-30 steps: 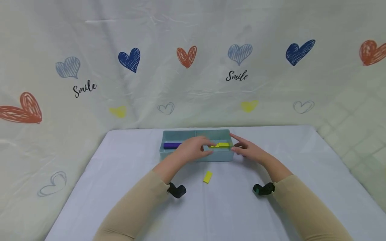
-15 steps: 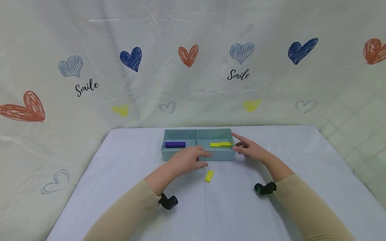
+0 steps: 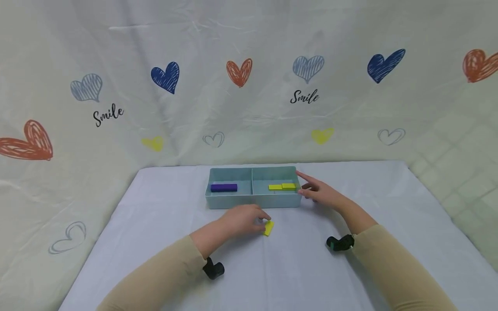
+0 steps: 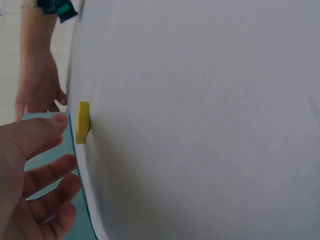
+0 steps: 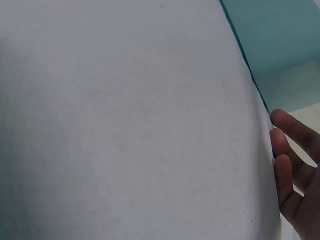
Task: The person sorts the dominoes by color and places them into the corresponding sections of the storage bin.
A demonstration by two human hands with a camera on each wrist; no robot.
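Note:
A small flat yellow block (image 3: pixel 269 228) lies on the white cloth in front of the blue two-compartment tray (image 3: pixel 253 201). My left hand (image 3: pixel 243 220) reaches to its left side, thumb and fingers spread apart. In the left wrist view a gap shows between that thumb and the yellow block (image 4: pixel 82 122). At the tray's right end, my right hand (image 3: pixel 324 193) touches the wall with its index finger stretched toward the back corner and the thumb near the front. The right compartment contains two yellow blocks (image 3: pixel 282 187); a purple bar (image 3: pixel 223 188) lies in the left one.
A white cloth (image 3: pixel 303 268) covers the table. Behind it hangs a pale sheet (image 3: pixel 264 129) printed with hearts and words. Each wrist wears a small black camera, one on the left (image 3: pixel 213 268) and one on the right (image 3: pixel 340 243).
My left hand has come out from over the tray toward me, down to the loose yellow block. My right hand stays at the tray's right end.

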